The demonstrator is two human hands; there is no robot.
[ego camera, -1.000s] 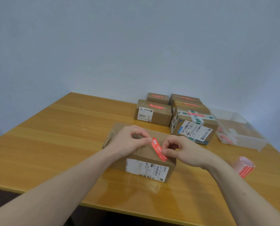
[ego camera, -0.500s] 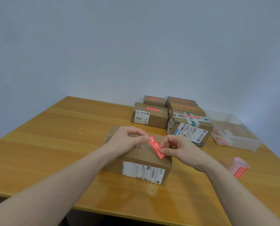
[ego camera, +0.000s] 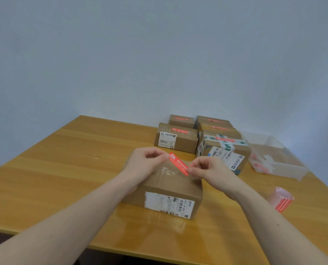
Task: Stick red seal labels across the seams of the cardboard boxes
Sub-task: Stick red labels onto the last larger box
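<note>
A brown cardboard box (ego camera: 170,188) with a white shipping label on its front face stands on the table before me. Over its taped top I hold a red seal label (ego camera: 178,163) stretched slantwise between both hands. My left hand (ego camera: 148,163) pinches the label's upper left end. My right hand (ego camera: 209,169) pinches its lower right end. The label hovers just above the top seam; I cannot tell whether it touches the box.
Several cardboard boxes (ego camera: 176,137) bearing red labels stand grouped at the back right of the wooden table (ego camera: 64,169). A clear plastic bin (ego camera: 274,157) sits to their right. A roll of red labels (ego camera: 281,199) lies near the right edge.
Both hands have kept their pinch on the label, which now sits a little further back over the box top. My head has shifted, moving the whole scene slightly in view.
</note>
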